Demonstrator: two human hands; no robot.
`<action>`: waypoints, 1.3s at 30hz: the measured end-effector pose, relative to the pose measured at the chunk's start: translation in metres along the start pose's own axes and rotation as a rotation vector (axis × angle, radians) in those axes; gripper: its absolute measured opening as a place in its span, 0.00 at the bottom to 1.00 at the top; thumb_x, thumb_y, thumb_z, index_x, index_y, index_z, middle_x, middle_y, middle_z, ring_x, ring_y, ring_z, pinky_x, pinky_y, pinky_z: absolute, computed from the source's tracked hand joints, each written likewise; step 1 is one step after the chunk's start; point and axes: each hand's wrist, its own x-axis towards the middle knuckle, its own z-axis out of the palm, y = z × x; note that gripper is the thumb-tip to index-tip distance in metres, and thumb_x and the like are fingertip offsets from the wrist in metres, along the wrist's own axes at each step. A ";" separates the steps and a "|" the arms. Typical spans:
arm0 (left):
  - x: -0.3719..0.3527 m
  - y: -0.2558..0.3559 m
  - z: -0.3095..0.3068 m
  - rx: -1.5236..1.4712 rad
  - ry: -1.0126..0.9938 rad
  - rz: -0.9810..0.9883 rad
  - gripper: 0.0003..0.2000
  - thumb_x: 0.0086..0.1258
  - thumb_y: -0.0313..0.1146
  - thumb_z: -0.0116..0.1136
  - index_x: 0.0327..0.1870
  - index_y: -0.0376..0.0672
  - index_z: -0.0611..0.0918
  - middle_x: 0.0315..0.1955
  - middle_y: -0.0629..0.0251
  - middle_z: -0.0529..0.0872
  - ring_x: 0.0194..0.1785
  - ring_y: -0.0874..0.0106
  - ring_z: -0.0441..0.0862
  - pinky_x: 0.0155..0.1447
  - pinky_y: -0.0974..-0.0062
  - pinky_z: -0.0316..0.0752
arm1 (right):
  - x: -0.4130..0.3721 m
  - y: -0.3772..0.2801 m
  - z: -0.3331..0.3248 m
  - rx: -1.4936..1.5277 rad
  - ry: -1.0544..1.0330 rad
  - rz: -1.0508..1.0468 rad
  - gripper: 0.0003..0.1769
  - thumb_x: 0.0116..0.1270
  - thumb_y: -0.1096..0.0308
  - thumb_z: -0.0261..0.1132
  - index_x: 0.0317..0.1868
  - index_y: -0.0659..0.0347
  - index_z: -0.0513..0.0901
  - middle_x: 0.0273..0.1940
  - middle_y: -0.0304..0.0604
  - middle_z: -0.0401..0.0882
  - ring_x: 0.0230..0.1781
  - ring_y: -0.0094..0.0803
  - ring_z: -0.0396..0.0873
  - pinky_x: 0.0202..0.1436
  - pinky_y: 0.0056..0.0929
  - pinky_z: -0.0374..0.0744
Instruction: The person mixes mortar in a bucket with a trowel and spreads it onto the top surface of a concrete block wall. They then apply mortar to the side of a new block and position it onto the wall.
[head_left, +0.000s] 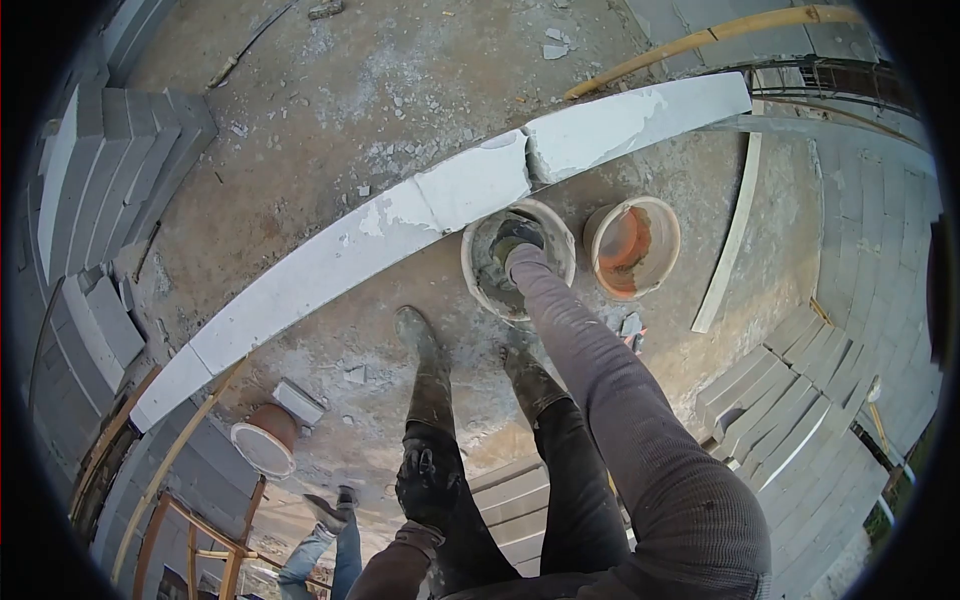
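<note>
1. Just above the middle of the frame, the right hand (522, 243) is down inside a grey bucket (478, 262) of wet mortar. The long grey sleeve runs to it from the lower right corner.
2. That hand wears a dark glove, and its fingers are sunk among the mortar. Whether they grip anything cannot be told.
3. Well below it, left of centre, the left hand (428, 478) lies on the left thigh, also gloved. It holds nothing, and its fingers bend loosely over the trouser leg.
4. So the two hands are well apart. The right one is in the bucket, and the left one is back against the body.
5. The bucket stands on the concrete floor (330, 90), above the two muddy boots (418, 340) in the frame. It touches, or nearly touches, the near side of a row of white blocks (470, 185).
6. That row runs long from the lower left to the upper right of the frame. A broken joint in it sits right above the bucket.
7. Just to the right of the grey bucket is an orange bucket (632, 247), close beside it but apart.
8. A third bucket (264, 440) lies on its side at the lower left. Another person's legs (322, 545) show below it.
9. Stacks of grey blocks (120, 170) fill the left edge of the frame and also the right edge.
</note>
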 end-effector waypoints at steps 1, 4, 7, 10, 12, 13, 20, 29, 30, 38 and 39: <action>0.000 0.000 0.000 -0.015 0.010 0.005 0.38 0.55 0.51 0.66 0.68 0.48 0.68 0.65 0.48 0.68 0.66 0.50 0.67 0.67 0.50 0.62 | 0.006 -0.011 0.031 0.028 0.058 0.023 0.16 0.66 0.55 0.57 0.46 0.51 0.85 0.51 0.46 0.82 0.52 0.46 0.80 0.53 0.43 0.78; -0.004 -0.002 0.003 -0.037 0.019 0.013 0.38 0.55 0.50 0.66 0.68 0.48 0.68 0.65 0.48 0.68 0.66 0.49 0.67 0.67 0.50 0.62 | -0.060 -0.019 0.017 -0.150 0.008 -0.067 0.16 0.64 0.58 0.57 0.47 0.53 0.84 0.49 0.48 0.83 0.51 0.45 0.81 0.52 0.45 0.79; -0.004 -0.006 0.003 -0.019 0.033 0.021 0.37 0.56 0.51 0.65 0.67 0.48 0.68 0.66 0.48 0.67 0.66 0.49 0.67 0.67 0.50 0.62 | -0.117 -0.011 -0.027 -0.288 -0.019 -0.158 0.18 0.64 0.59 0.54 0.49 0.57 0.82 0.46 0.50 0.83 0.47 0.46 0.81 0.49 0.46 0.80; -0.010 -0.003 0.005 -0.007 0.007 0.002 0.37 0.57 0.52 0.64 0.67 0.47 0.68 0.66 0.49 0.67 0.66 0.50 0.66 0.67 0.50 0.62 | -0.156 -0.013 -0.055 -0.226 0.032 -0.129 0.17 0.66 0.60 0.51 0.48 0.58 0.80 0.43 0.52 0.83 0.45 0.48 0.82 0.46 0.48 0.80; -0.009 -0.004 0.005 -0.006 0.000 -0.013 0.37 0.57 0.53 0.64 0.67 0.48 0.68 0.67 0.49 0.66 0.67 0.50 0.66 0.67 0.50 0.62 | -0.172 -0.017 -0.059 -0.161 0.035 -0.084 0.17 0.67 0.61 0.49 0.47 0.58 0.80 0.42 0.52 0.83 0.44 0.49 0.82 0.45 0.49 0.80; -0.009 -0.004 0.007 0.029 0.019 -0.004 0.38 0.55 0.52 0.65 0.67 0.48 0.69 0.65 0.48 0.68 0.65 0.49 0.67 0.66 0.51 0.63 | -0.176 -0.012 -0.049 -0.119 0.058 -0.096 0.17 0.68 0.61 0.48 0.47 0.58 0.80 0.42 0.53 0.83 0.44 0.50 0.82 0.45 0.49 0.80; -0.011 -0.002 0.009 0.066 0.033 0.004 0.38 0.54 0.52 0.66 0.67 0.49 0.70 0.63 0.48 0.71 0.63 0.48 0.69 0.64 0.51 0.65 | -0.194 0.044 -0.007 -0.020 -0.069 0.121 0.24 0.73 0.53 0.44 0.55 0.58 0.77 0.43 0.57 0.82 0.47 0.52 0.81 0.48 0.51 0.78; -0.007 -0.003 0.011 0.066 -0.077 -0.057 0.38 0.55 0.54 0.64 0.68 0.50 0.69 0.68 0.50 0.64 0.70 0.50 0.61 0.70 0.51 0.58 | -0.158 0.107 -0.047 0.569 0.094 0.205 0.28 0.63 0.56 0.57 0.61 0.62 0.73 0.46 0.61 0.80 0.45 0.53 0.81 0.47 0.47 0.79; -0.006 -0.003 0.011 0.067 -0.078 -0.054 0.38 0.55 0.54 0.64 0.68 0.50 0.69 0.68 0.50 0.64 0.70 0.50 0.61 0.70 0.51 0.58 | -0.142 0.109 -0.049 0.753 0.105 0.222 0.27 0.63 0.57 0.57 0.60 0.63 0.73 0.46 0.61 0.80 0.45 0.53 0.81 0.47 0.47 0.79; 0.003 -0.003 0.000 0.099 0.032 0.075 0.36 0.55 0.50 0.65 0.65 0.46 0.71 0.62 0.47 0.71 0.60 0.47 0.71 0.62 0.49 0.67 | -0.091 0.030 0.012 0.002 0.123 0.222 0.21 0.69 0.64 0.49 0.56 0.67 0.75 0.44 0.59 0.82 0.41 0.50 0.84 0.42 0.47 0.82; 0.005 -0.002 -0.002 0.106 0.032 0.080 0.36 0.55 0.50 0.65 0.65 0.46 0.71 0.62 0.47 0.71 0.60 0.47 0.71 0.62 0.49 0.67 | -0.095 0.029 0.015 -0.016 0.100 0.184 0.21 0.69 0.64 0.49 0.57 0.69 0.73 0.46 0.60 0.81 0.42 0.50 0.84 0.42 0.48 0.82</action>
